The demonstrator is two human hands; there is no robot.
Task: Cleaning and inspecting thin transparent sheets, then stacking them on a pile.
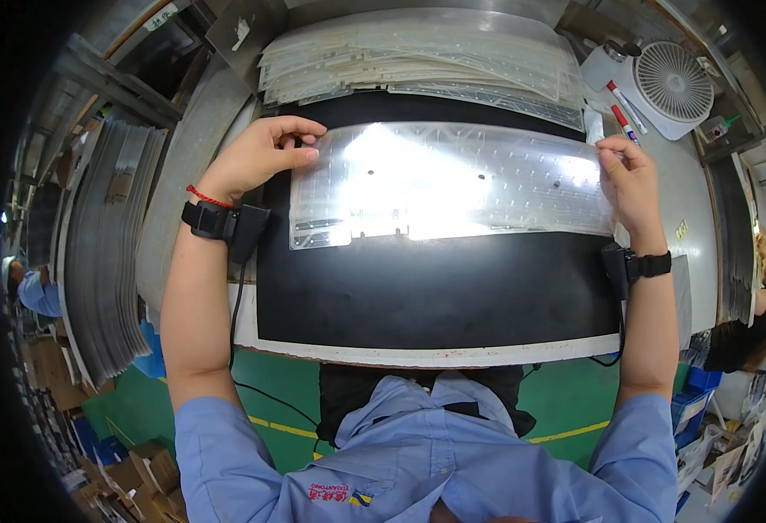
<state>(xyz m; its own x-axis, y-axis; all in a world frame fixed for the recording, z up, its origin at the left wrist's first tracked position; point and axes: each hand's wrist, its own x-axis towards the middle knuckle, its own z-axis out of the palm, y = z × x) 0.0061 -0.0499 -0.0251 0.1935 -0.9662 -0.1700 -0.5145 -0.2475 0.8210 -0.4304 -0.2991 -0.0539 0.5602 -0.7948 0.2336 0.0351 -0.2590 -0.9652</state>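
Observation:
A long, clear plastic sheet (pixel 452 187) spans the black mat before me, with bright glare over its left and middle. It bears rows of small marks, a few dark spots and notches along its near edge. At its far left corner is my left hand (pixel 265 155), with curled fingers and thumb on the edge. My right hand (pixel 631 179) pinches the right end, thumb on top and fingertips partly hidden. Both wrists wear black straps with small black devices and cables. Whether the whole sheet rests on the mat I cannot tell.
Behind the black mat (pixel 435 292) lies a stack of similar clear sheets (pixel 426 57). A white fan (pixel 675 83) and red-capped markers (pixel 623 118) are at the back right. Tall stacked grey sheets (pixel 108 244) stand at left. Other people are at both sides.

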